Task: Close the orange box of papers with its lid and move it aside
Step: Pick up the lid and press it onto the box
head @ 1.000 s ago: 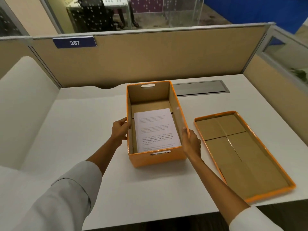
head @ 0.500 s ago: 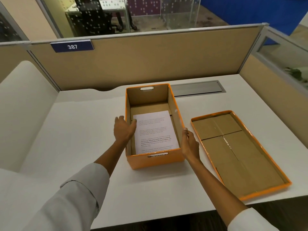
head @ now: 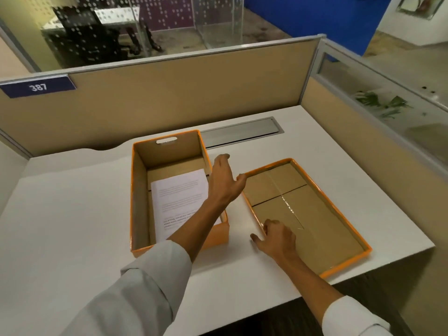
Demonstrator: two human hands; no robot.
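Note:
The orange box (head: 138,190) stands open on the white desk, with a stack of white printed papers (head: 180,192) lying inside. Its lid (head: 315,214) lies upside down to the right, brown cardboard inside facing up. My left hand (head: 224,183) reaches across the box's right wall, fingers spread, thumb touching the lid's far left corner. My right hand (head: 276,238) rests on the lid's near left rim, fingers over the edge. Whether either hand has closed on the rim is not clear.
The white desk (head: 72,226) is bounded by tan partition walls at the back and right. A grey metal cable flap (head: 242,130) sits behind the box. The desk's front right edge runs just past the lid.
Both hands left the sides of the box and moved right to the lid's left rim. The view shifted to the right.

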